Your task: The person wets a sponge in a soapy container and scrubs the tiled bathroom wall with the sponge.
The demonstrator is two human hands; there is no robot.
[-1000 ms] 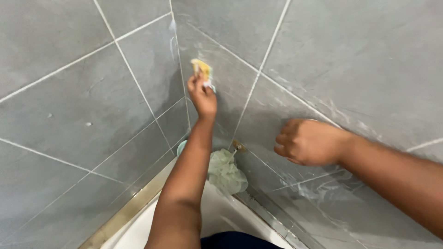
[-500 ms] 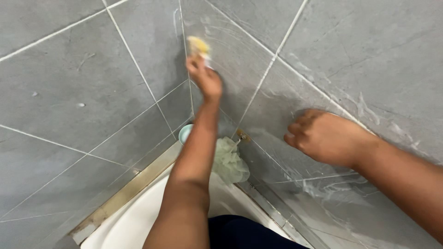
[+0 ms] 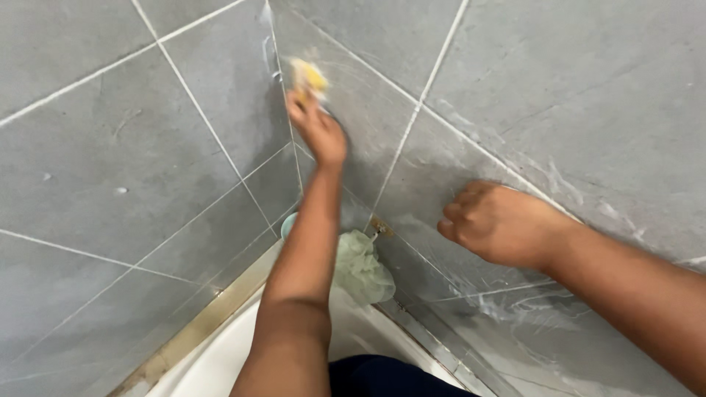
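Note:
My left hand (image 3: pixel 318 131) reaches up into the corner where two grey tiled walls (image 3: pixel 110 147) meet. It grips a yellow sponge (image 3: pixel 309 76) and presses it flat against the tile. My right hand (image 3: pixel 500 223) is curled into a loose fist with nothing in it, its knuckles resting against the right-hand wall. Soapy smears streak the tiles around both hands.
A pale green mesh bath pouf (image 3: pixel 362 266) hangs low in the corner beside a small rusty fitting (image 3: pixel 379 226). Just left of it peeks a light blue round object (image 3: pixel 288 223). A white tub rim (image 3: pixel 220 353) with a brownish edge strip lies below.
The view has shifted and moved closer. My left hand with the sponge has slid slightly up along the corner. My right fist stays against the wall.

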